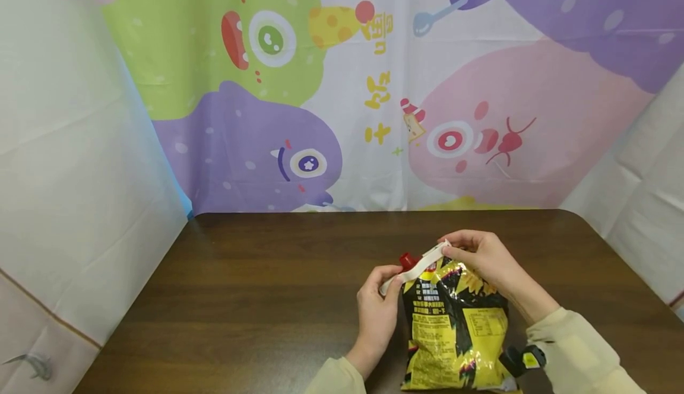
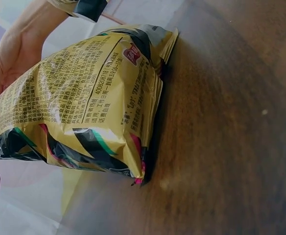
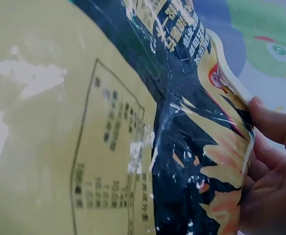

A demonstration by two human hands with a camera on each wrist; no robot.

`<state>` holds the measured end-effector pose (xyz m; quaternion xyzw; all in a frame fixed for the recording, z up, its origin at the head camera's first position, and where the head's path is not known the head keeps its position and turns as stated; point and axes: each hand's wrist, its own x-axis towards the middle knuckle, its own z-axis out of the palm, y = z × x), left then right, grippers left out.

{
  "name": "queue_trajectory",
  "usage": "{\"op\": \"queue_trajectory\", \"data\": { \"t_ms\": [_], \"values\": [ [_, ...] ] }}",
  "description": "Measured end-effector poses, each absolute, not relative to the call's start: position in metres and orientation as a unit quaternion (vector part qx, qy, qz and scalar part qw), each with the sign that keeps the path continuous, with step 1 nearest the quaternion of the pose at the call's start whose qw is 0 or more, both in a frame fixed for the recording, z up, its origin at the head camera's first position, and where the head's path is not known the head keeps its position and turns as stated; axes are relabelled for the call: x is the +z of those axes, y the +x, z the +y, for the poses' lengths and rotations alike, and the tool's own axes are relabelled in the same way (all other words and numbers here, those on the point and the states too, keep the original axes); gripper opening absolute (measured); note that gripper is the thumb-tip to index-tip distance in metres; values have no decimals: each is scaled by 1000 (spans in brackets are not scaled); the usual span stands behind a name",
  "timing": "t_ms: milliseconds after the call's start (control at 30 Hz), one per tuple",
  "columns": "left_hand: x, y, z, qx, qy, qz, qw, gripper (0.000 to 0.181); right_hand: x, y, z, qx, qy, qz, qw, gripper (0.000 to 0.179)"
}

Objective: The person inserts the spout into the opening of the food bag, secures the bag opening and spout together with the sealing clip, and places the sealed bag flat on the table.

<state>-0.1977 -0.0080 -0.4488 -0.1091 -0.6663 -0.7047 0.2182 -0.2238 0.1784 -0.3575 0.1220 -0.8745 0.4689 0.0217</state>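
A yellow and black snack bag (image 1: 454, 334) stands upright on the table, its printed back facing me. Along its top edge runs a white bag clip (image 1: 422, 265), slightly bowed, with a red spout-like piece (image 1: 408, 261) rising behind it. My left hand (image 1: 378, 302) pinches the clip's left end between thumb and fingers. At the other end, my right hand (image 1: 483, 257) pinches the clip and the bag's top corner. The right wrist view shows the thumb (image 3: 273, 120) against the white clip (image 3: 228, 73). In the left wrist view the bag's bottom (image 2: 150, 122) meets the table.
The dark wooden table (image 1: 256, 299) extends to the left of the bag. Behind it hangs a curtain (image 1: 374, 174) with cartoon monsters, and white cloth (image 1: 80, 145) hangs at the sides. A black wrist device (image 1: 523, 359) sits by the right sleeve.
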Motion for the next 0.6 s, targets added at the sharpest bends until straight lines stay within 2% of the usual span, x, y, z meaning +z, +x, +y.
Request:
{"op": "queue_trajectory", "data": {
  "t_ms": [600],
  "values": [
    [-452, -200, -8, -683, -104, -682, 240, 12, -359, -223, 170, 447, 126, -885, 36, 31]
  ]
}}
